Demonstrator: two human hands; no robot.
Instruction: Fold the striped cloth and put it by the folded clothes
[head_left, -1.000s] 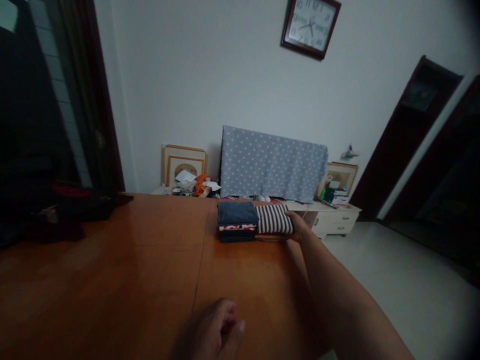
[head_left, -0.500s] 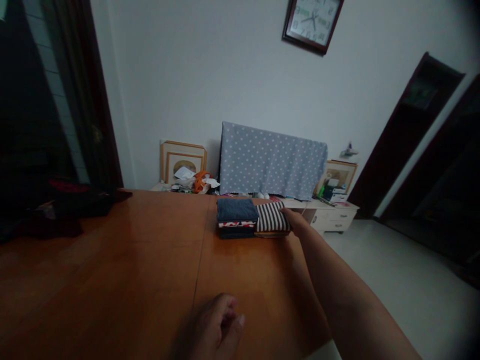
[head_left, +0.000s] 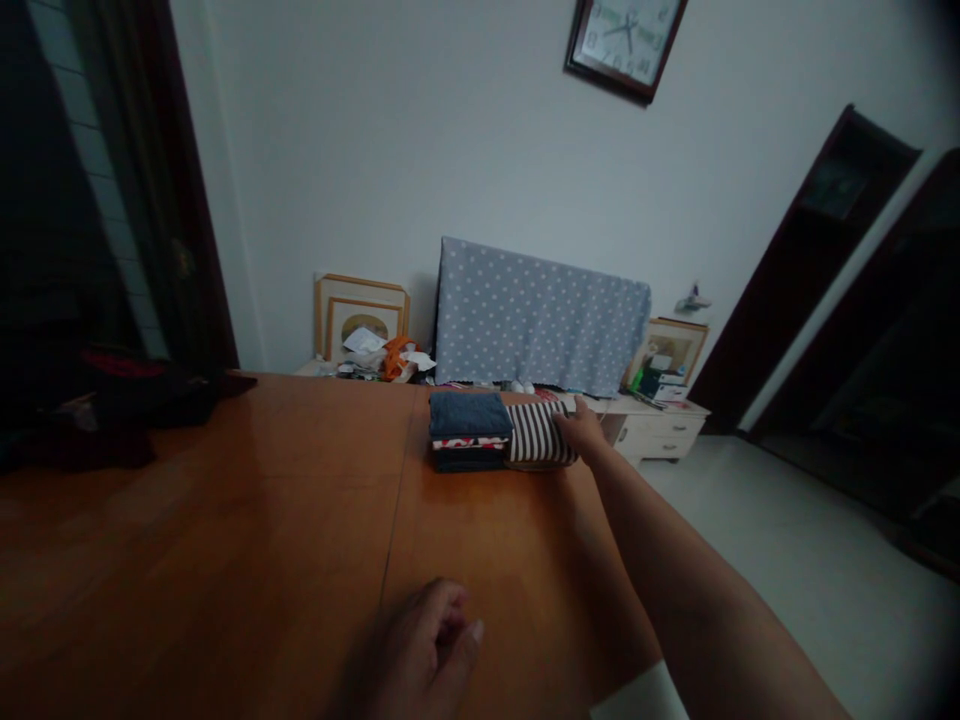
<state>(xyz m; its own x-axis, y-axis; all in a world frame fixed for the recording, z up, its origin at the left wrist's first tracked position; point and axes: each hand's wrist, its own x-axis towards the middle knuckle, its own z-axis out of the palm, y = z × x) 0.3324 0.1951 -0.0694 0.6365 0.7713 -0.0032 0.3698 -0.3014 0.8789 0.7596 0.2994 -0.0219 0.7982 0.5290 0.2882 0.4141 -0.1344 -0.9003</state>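
Observation:
My right hand (head_left: pixel 581 430) reaches to the far side of the wooden table (head_left: pixel 300 540) and rests on the right edge of a folded black-and-white striped cloth (head_left: pixel 536 433). Its fingers are partly hidden, so I cannot tell whether they pinch the fabric. Directly left of the stripes, a neat stack of folded clothes has blue denim (head_left: pixel 469 415) on top, with a red-and-white patterned piece (head_left: pixel 469 442) and dark cloth (head_left: pixel 469 460) below. Near the table's front edge hovers my left hand (head_left: pixel 435 650), loosely curled, with a gap between thumb and fingers and nothing in it.
Dark clothes (head_left: pixel 127 400) lie heaped at the table's left. Beyond the table, a low white cabinet (head_left: pixel 660 437) bears clutter, framed pictures (head_left: pixel 362 320) and an object under a dotted grey-blue cloth (head_left: pixel 540 315). A clock (head_left: pixel 626 40) hangs on the wall.
My right hand has shifted slightly on the striped cloth, and its fingers look more raised. The whole view has moved a little; my left hand keeps its curled pose.

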